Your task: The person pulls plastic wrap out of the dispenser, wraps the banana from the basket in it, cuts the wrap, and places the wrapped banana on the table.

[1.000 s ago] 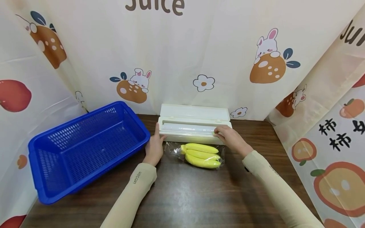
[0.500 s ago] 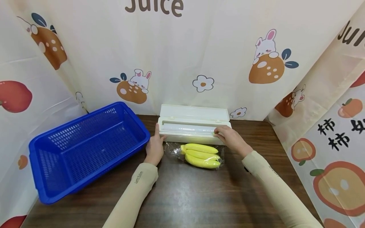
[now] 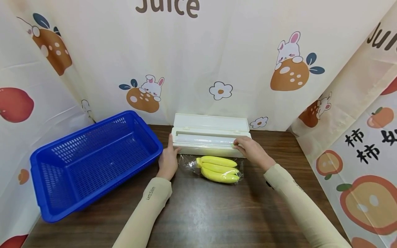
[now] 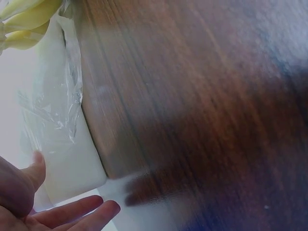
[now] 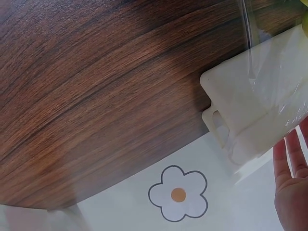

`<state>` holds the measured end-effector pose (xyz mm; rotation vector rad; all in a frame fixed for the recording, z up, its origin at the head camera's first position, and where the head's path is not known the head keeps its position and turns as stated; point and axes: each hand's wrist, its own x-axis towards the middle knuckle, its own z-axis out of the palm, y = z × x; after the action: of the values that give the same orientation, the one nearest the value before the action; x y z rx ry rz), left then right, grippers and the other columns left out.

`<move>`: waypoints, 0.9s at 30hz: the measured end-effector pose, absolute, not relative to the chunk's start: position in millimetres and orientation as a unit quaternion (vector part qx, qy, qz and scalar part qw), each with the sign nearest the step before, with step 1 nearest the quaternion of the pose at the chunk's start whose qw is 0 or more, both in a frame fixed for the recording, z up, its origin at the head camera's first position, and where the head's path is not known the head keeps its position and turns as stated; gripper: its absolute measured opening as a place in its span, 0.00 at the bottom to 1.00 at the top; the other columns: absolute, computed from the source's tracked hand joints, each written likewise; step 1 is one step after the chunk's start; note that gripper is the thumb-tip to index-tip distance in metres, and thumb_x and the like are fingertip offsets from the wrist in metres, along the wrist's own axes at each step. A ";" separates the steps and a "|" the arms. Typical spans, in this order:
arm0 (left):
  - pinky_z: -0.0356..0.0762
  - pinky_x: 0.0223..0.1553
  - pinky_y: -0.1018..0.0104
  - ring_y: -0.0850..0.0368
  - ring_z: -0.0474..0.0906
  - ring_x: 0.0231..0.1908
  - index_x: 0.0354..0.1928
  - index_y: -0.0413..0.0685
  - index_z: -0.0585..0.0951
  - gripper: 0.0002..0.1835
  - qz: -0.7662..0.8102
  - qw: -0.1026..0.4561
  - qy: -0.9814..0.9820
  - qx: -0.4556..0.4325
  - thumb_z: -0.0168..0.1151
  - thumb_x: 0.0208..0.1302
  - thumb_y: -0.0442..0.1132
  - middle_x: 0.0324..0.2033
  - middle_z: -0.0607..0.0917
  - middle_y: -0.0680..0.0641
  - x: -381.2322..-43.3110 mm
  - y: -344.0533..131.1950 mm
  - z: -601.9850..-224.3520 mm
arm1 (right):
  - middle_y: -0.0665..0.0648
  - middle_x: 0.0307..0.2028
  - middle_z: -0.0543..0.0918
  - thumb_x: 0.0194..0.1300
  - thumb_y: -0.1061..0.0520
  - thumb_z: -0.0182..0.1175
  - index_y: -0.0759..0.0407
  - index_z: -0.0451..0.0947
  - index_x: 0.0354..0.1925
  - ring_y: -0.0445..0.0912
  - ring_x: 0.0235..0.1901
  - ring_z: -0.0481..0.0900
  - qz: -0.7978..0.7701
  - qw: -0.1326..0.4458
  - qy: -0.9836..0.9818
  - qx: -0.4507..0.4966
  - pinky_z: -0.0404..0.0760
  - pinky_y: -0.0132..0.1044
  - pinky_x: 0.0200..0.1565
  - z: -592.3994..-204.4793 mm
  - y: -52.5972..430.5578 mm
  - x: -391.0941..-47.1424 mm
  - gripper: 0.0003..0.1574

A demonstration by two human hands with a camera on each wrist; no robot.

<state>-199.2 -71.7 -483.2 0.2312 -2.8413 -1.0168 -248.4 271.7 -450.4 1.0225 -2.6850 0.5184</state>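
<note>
Both hands and the things about them keep the positions of the earlier frames; only a slight drift of the head view is seen.

Head view: on the left beige sleeve [image 3: 155,193] the lettering "LetsSlim" is legible, while that on the right beige sleeve [image 3: 297,196] is too small to read. "Juice" crosses the pale printed cloth [image 3: 186,62] behind; the side cloth [image 3: 356,151] at right bears a cropped "Jui" and the characters 柿柿如, the last partly cut off. A long white plastic box [image 3: 201,150], its hinged lid [image 3: 211,120] raised, contains a roll of clear film [image 3: 204,139]. On the dark wood-grain tabletop [image 3: 198,210], just before the box, lies a bunch of yellow bananas [image 3: 218,168] amid crinkled transparent film [image 3: 189,162]. A blue perforated plastic basket [image 3: 102,168] stands tilted at left, its slotted floor visible. The left hand [image 3: 168,162] steadies the box's left end; the right hand [image 3: 252,151] has bent fingers at the roll's right end, though whether they pinch film cannot be told.

Left wrist view: thumb against the box front, visible fingers extended and spread by its end; bananas at upper left.

Right wrist view: fingertips meet the film-covered box near its looped end tab [image 5: 219,126]; a printed flower [image 5: 178,194] appears below.
</note>
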 end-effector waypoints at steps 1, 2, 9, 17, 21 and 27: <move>0.82 0.32 0.48 0.43 0.84 0.29 0.85 0.45 0.50 0.41 -0.336 0.059 -0.937 0.075 0.58 0.81 0.44 0.20 0.79 0.41 -199.0 -70.7 -483.2 | 0.59 0.41 0.88 0.70 0.66 0.68 0.63 0.83 0.44 0.55 0.44 0.85 0.177 0.112 -0.914 0.348 0.84 0.52 0.49 -450.0 273.4 -247.9 0.05; 0.82 0.32 0.49 0.43 0.84 0.28 0.85 0.45 0.50 0.41 -0.337 0.060 -0.937 0.073 0.58 0.81 0.44 0.20 0.79 0.41 -198.9 -69.8 -483.3 | 0.59 0.41 0.88 0.70 0.66 0.68 0.63 0.83 0.43 0.55 0.44 0.85 0.178 0.113 -0.913 0.348 0.84 0.52 0.49 -449.6 275.3 -247.4 0.04; 0.81 0.33 0.48 0.43 0.84 0.29 0.85 0.44 0.49 0.41 -0.349 0.063 -0.933 0.067 0.57 0.81 0.43 0.20 0.80 0.41 -198.9 -67.5 -483.0 | 0.59 0.40 0.87 0.70 0.66 0.68 0.62 0.82 0.43 0.55 0.42 0.84 0.167 0.106 -0.928 0.315 0.83 0.52 0.44 -446.4 298.6 -241.8 0.05; 0.82 0.35 0.47 0.40 0.85 0.32 0.85 0.44 0.48 0.41 -0.354 0.056 -0.931 0.065 0.57 0.82 0.42 0.23 0.82 0.38 -198.4 -72.5 -484.0 | 0.62 0.41 0.87 0.69 0.68 0.68 0.64 0.82 0.43 0.57 0.45 0.84 0.169 0.120 -0.924 0.321 0.84 0.53 0.47 -450.3 304.8 -242.9 0.05; 0.82 0.35 0.48 0.41 0.85 0.31 0.85 0.44 0.48 0.41 -0.353 0.057 -0.932 0.065 0.56 0.82 0.42 0.23 0.82 0.39 -198.6 -71.9 -483.5 | 0.63 0.42 0.87 0.69 0.69 0.67 0.64 0.82 0.42 0.59 0.47 0.84 0.172 0.127 -0.922 0.324 0.84 0.55 0.49 -449.0 306.0 -242.4 0.05; 0.82 0.34 0.48 0.42 0.85 0.31 0.85 0.45 0.48 0.41 -0.349 0.055 -0.932 0.073 0.56 0.82 0.43 0.23 0.81 0.40 -198.5 -70.6 -482.7 | 0.62 0.43 0.87 0.69 0.68 0.68 0.64 0.83 0.42 0.59 0.47 0.84 0.175 0.130 -0.921 0.324 0.84 0.55 0.49 -448.7 310.0 -241.4 0.05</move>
<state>-198.5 -70.6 -482.7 0.2214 -2.8309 -1.0609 -241.4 310.0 -448.7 0.9399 -2.6746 0.5097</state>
